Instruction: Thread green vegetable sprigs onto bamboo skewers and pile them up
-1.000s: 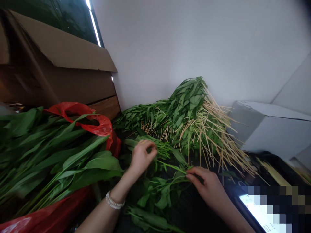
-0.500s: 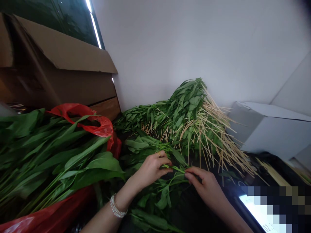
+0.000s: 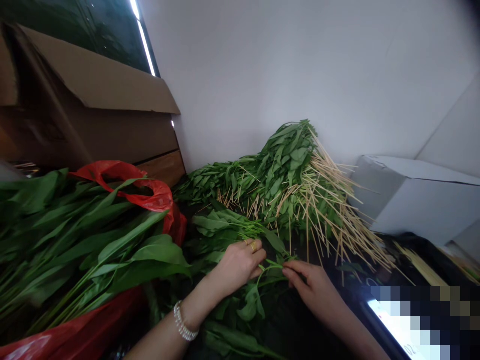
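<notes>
In the middle, my left hand (image 3: 237,262), with a ring and a pearl bracelet, is closed on the stem end of some leafy greens (image 3: 274,265). The fingers and thumb of my right hand (image 3: 309,281) pinch the same stems a little farther right. Loose leaves (image 3: 249,305) hang and lie just below my hands on the dark surface. Beyond my left hand lies a small bunch of cut leafy stems (image 3: 217,222). My left fingertips are partly hidden.
At left, a red plastic bag (image 3: 161,195) holds long-leaved greens (image 3: 93,245). Against the wall is a heap of greens (image 3: 288,150) with thin wooden sticks (image 3: 337,215). A cardboard box (image 3: 120,132) stands back left, a white box (image 3: 423,205) at right. A lit screen (image 3: 393,322) lies front right.
My left hand has turned over, knuckles now up, and its fingers have curled in around the stem end. My right hand keeps its pinch almost in place.
</notes>
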`<action>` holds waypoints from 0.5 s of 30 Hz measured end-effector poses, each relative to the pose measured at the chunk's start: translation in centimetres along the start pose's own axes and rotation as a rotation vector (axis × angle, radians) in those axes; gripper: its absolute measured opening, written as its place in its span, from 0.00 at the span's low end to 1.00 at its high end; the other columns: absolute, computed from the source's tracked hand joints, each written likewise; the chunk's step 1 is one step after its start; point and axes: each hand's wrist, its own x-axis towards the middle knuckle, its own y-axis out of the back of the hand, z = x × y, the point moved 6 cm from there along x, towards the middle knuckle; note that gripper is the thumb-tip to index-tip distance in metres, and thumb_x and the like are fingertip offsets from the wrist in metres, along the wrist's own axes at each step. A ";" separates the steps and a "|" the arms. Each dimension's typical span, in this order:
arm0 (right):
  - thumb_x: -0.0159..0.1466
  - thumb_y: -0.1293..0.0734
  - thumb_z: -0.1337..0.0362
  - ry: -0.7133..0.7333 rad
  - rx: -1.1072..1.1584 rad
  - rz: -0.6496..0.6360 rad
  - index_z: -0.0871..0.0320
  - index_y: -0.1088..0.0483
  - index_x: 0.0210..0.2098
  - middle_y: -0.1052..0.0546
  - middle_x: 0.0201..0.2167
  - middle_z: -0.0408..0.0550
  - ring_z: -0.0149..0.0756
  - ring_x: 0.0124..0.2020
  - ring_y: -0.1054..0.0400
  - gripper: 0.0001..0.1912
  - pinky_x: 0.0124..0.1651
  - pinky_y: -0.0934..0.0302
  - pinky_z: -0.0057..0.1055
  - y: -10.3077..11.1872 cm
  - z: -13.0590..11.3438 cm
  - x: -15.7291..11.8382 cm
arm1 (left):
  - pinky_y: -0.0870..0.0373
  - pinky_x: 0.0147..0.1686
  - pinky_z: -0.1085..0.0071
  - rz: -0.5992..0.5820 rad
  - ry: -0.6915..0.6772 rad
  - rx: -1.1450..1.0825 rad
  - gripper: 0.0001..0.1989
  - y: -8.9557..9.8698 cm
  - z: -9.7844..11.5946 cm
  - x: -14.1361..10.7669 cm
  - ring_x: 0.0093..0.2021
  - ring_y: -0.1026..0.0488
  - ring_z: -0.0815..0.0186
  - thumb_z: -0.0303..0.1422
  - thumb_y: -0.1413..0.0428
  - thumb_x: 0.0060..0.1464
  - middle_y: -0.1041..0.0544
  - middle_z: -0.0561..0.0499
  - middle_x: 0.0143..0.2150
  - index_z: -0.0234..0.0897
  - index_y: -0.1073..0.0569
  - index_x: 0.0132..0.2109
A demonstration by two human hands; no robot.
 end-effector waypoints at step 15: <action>0.69 0.43 0.67 0.212 -0.168 0.027 0.53 0.27 0.45 0.23 0.39 0.47 0.39 0.42 0.31 0.14 0.45 0.41 0.37 -0.3 -0.5 -0.5 | 0.36 0.28 0.73 0.222 0.431 -1.075 0.13 1.1 -5.8 -1.0 0.27 0.34 0.69 0.43 0.56 0.65 0.31 0.55 0.30 0.39 0.34 0.40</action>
